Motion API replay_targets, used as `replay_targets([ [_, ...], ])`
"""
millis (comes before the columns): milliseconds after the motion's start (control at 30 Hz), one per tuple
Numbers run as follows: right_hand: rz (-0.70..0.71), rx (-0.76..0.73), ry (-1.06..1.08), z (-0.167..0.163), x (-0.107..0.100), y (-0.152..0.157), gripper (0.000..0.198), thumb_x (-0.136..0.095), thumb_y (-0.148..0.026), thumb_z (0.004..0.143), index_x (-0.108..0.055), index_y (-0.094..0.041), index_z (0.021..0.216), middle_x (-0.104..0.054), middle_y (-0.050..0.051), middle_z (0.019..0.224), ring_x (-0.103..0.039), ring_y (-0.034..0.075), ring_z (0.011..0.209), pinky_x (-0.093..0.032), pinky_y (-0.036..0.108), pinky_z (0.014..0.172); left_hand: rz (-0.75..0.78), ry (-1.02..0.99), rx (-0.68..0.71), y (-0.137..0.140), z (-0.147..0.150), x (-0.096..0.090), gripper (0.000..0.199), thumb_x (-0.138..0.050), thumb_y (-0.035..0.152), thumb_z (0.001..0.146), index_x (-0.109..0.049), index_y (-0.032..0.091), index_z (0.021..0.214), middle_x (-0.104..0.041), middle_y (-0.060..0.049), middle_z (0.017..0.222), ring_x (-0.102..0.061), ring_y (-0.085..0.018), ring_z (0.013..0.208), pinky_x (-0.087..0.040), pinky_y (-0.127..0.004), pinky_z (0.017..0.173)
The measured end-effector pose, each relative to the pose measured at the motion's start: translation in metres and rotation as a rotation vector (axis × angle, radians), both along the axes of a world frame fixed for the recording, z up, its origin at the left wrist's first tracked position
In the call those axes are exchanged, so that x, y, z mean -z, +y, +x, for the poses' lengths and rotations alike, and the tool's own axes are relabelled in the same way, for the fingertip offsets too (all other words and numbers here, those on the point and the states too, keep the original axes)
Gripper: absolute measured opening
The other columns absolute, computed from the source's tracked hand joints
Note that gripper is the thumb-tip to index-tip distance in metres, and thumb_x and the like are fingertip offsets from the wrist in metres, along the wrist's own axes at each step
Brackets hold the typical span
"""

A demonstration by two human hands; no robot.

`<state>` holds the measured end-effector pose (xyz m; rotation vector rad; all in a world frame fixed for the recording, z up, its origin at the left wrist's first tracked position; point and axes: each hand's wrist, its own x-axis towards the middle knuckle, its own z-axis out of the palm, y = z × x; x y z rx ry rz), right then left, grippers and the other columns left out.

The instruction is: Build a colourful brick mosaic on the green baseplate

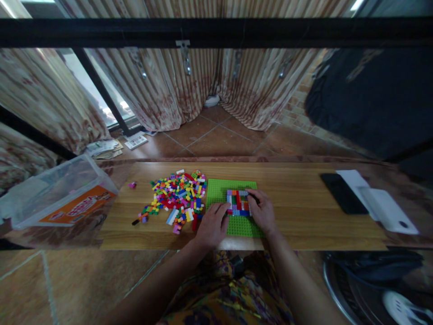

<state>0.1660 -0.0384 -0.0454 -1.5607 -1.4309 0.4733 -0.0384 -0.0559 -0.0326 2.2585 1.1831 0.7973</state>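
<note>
A green studded baseplate (215,188) lies on the wooden table, bearing a low rectangular structure of toy bricks (238,201) in blue, red, lilac and other colours. My left hand (214,224) reaches over the plate's left part, its fingers closed against the structure's left side. At the right edge, my right hand (262,211) has curled fingers and thumb gripping the structure near its upper right corner. Any single brick under the fingertips is hidden. Left of the plate spreads a heap of loose toy bricks (179,194) in many colours.
On the left stands a clear plastic box (67,180) with an orange label. A dark phone-like slab (343,193) and a white flat object (389,211) lie at the table's right. A black bar (216,33) crosses the upper view before striped curtains (162,90).
</note>
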Motion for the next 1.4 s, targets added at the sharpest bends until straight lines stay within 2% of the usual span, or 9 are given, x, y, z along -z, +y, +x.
replay_targets([
  [733,0.012,0.006,0.001,0.000,0.001,0.000,0.029,-0.050,-0.034,0.085,-0.072,-0.022,0.100,-0.071,0.008,0.100,-0.062,0.024,0.098,-0.047,0.043,0.092,-0.002,-0.009,-0.005,0.000,0.000,0.000,0.041,-0.050,0.013,0.089,-0.052,0.020,0.129,-0.060,-0.010,0.118,-0.056,-0.023,0.111,-0.050,-0.043,0.096],
  [967,0.023,-0.010,0.006,0.001,0.000,0.000,0.029,-0.050,-0.034,0.086,-0.072,-0.021,0.100,-0.071,0.008,0.099,-0.063,0.024,0.095,-0.048,0.043,0.090,0.014,-0.033,0.016,-0.004,-0.004,-0.007,0.037,-0.048,0.013,0.090,-0.054,0.020,0.126,-0.060,-0.010,0.120,-0.056,-0.022,0.115,-0.050,-0.041,0.100],
  [1167,0.021,-0.003,0.009,0.000,0.000,-0.002,0.029,-0.051,-0.036,0.086,-0.072,-0.021,0.100,-0.070,0.008,0.098,-0.062,0.025,0.095,-0.047,0.043,0.090,0.072,-0.057,-0.066,-0.006,-0.032,-0.018,0.031,-0.048,0.018,0.093,-0.057,0.019,0.122,-0.061,-0.010,0.120,-0.057,-0.020,0.117,-0.050,-0.037,0.102],
  [1400,0.014,-0.003,0.007,0.001,0.002,-0.001,0.030,-0.051,-0.037,0.086,-0.072,-0.021,0.100,-0.070,0.009,0.100,-0.062,0.025,0.095,-0.047,0.044,0.090,0.161,-0.040,-0.293,0.007,-0.090,-0.033,0.023,-0.051,0.022,0.092,-0.062,0.020,0.112,-0.065,-0.008,0.113,-0.061,-0.019,0.110,-0.052,-0.038,0.098],
])
